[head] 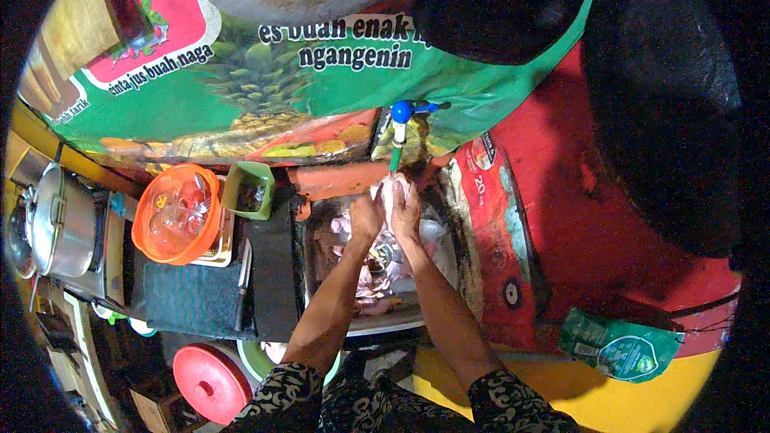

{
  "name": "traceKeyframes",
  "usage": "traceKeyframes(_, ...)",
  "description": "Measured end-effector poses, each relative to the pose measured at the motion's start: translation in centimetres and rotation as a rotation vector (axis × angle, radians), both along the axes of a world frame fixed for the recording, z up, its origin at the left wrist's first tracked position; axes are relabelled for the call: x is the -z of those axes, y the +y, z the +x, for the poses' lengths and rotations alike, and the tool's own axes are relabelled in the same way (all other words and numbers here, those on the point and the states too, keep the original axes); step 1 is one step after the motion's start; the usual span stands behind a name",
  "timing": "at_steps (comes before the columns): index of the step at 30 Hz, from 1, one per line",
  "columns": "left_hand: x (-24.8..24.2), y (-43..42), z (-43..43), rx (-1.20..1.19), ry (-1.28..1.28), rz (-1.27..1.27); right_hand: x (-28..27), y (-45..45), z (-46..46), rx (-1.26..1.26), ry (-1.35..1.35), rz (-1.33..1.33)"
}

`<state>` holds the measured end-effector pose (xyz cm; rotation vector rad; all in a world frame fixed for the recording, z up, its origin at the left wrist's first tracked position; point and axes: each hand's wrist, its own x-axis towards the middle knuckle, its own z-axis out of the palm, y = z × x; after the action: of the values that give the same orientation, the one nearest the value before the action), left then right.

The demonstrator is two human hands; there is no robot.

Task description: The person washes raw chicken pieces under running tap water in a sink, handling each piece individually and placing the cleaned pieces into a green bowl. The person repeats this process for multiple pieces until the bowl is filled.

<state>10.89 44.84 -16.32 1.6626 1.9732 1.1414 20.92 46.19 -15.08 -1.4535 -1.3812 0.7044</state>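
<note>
Both my left hand [366, 218] and my right hand [406, 211] are closed around a pale, wet-looking piece of raw meat [394, 187], perhaps poultry. It sits right under the green hose end [395, 160] of a wall tap [400, 123] with a blue handle. Below my wrists lies a metal sink [388, 331], its front rim visible between my forearms. More pale pink raw pieces [368, 287] are spread over the sink bottom. My forearms cover part of them, and my fingers hide much of the held piece.
Left of the sink, a black counter [274, 288] carries a kitchen knife [243, 279], a dark cutting board [186, 297], an orange basket [144, 234] and a green container [261, 192]. A metal pot [66, 228] stands farther left. Large dark pans [499, 6] hang above.
</note>
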Motion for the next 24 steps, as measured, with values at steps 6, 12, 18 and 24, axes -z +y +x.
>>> traceKeyframes(6,-1.3,-0.8,-1.1,0.046,-0.956,-0.329,-1.3,0.4,0.2,-0.056,0.075,-0.069)
traceKeyframes(12,-1.6,-0.7,1.1,0.027,-0.754,-0.152,-0.1,0.1,-1.8,0.064,0.062,-0.087)
traceKeyframes(18,-1.6,-2.7,0.5,-0.005,-0.476,-0.057,-1.5,0.4,-1.4,0.067,0.217,-0.267)
traceKeyframes(24,-1.6,-3.6,-0.9,-0.099,-0.579,-0.103,-0.6,-0.5,-0.6,0.021,0.463,-0.282)
